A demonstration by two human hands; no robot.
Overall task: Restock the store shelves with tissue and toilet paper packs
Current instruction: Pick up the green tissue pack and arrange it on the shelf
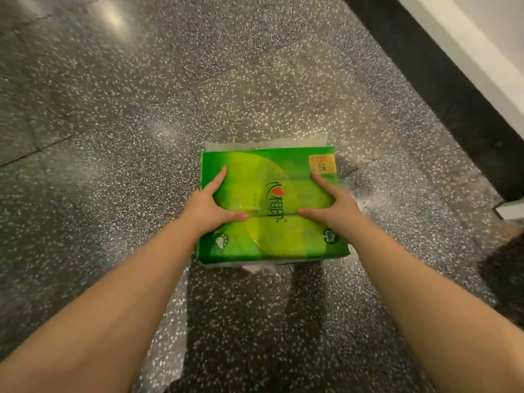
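A green plastic-wrapped tissue pack (283, 236) with a yellow-green oval, a red heart logo and an orange corner label lies flat in front of me, over the speckled floor. My left hand (208, 207) holds its left edge, with the thumb and forefinger spread on top. On the right edge my right hand (333, 204) holds it the same way. The other fingers of both hands are hidden over the pack's sides. A dark shadow lies on the floor under the pack's near edge.
Grey terrazzo floor (141, 123) fills most of the view. A black strip (442, 80) with a white surface (482, 32) behind it runs diagonally along the right. A white edge (511, 209) and a blurred dark shape (504, 279) sit at the far right.
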